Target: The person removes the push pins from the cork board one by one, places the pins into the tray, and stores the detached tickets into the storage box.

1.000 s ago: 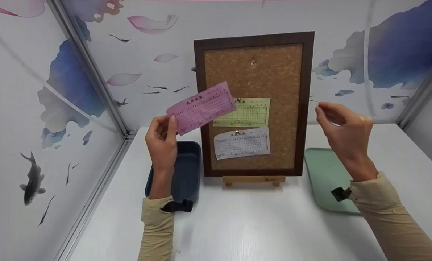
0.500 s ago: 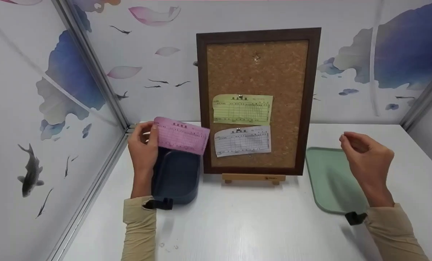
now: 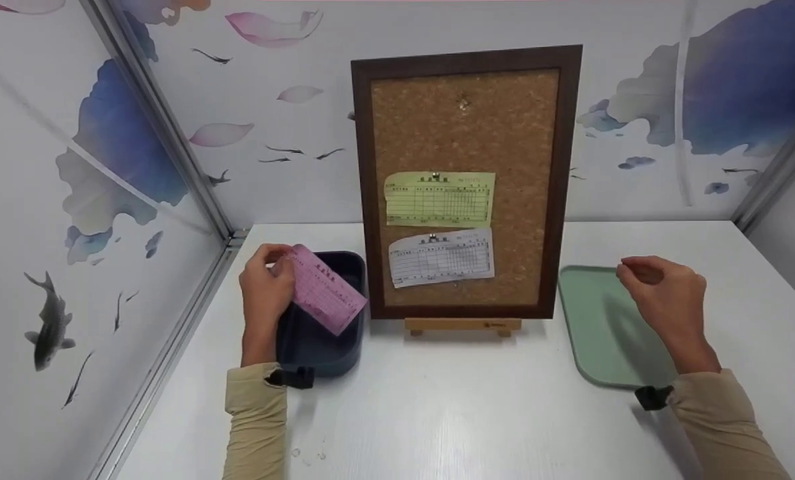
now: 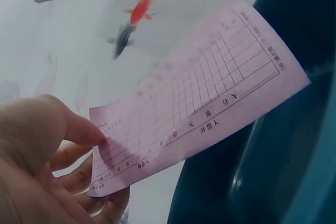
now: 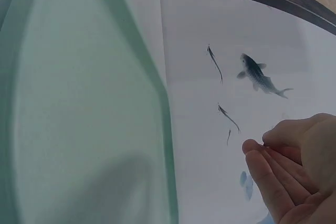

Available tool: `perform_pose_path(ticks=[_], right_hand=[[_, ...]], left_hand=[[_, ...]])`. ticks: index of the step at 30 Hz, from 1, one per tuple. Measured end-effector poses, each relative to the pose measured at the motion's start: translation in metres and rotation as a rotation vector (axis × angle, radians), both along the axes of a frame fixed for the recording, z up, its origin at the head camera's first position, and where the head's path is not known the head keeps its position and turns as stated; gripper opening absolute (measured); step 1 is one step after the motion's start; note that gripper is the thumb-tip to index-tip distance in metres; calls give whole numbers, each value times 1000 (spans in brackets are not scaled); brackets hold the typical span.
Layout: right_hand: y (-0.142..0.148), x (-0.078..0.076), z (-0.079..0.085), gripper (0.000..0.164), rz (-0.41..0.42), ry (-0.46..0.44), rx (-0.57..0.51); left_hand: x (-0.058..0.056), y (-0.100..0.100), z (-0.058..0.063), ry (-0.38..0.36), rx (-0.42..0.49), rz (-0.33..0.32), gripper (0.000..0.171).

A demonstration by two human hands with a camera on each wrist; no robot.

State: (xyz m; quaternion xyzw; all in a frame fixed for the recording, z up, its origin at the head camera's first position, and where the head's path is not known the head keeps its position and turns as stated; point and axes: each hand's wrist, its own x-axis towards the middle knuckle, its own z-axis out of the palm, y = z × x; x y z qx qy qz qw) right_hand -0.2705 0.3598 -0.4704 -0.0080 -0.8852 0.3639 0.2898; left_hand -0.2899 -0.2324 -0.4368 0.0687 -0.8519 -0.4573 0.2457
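My left hand (image 3: 267, 287) pinches a pink receipt slip (image 3: 327, 290) by one end, thumb on its printed face. The slip tilts down to the right over a dark blue tray (image 3: 353, 357). In the left wrist view, the slip (image 4: 194, 114) bends slightly, and the tray wall (image 4: 294, 145) lies beyond it. Above a green tray (image 3: 581, 333), my right hand (image 3: 667, 300) holds thumb and forefinger pressed together. In the right wrist view, a tiny dark pin-like speck shows between the fingertips of that hand (image 5: 294, 171); most of it is hidden.
A framed cork board (image 3: 464, 143) stands on a small wooden easel (image 3: 463, 325) between the trays. Pinned to it are a yellow-green slip (image 3: 441, 200) and a white slip (image 3: 441, 259). Painted walls enclose the white table (image 3: 451, 413) at the back and sides.
The left hand has drawn the pink slip left and down from before the board to over the blue tray. My right hand has sunk from beside the frame to above the green tray.
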Motion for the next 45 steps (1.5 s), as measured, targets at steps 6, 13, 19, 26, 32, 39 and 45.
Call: perform_pose_path(ticks=[6,13,19,26,32,39,45], right_hand=[[8,-3,-3,33,40,-140,11],[16,-2,-8,32,92,-287,59],[20,-3,-12,32,108,-444,62],[22,-6,-15,36,122,-553,63],[24,-7,-17,38,138,-598,55],[26,-9,-18,40,156,-625,51],[27,-7,-18,41,176,-630,34]], left_hand=[[-1,-4,-1,41,-78,9,24],[4,-10,0,-64,-280,-33,26],[5,-8,-12,-182,-345,-146,27],[-1,4,-19,-245,-357,-200,27],[-2,3,-20,-270,-369,-229,32],[-2,4,-21,-253,-389,-303,44],[-2,9,-21,-248,-389,-341,46]])
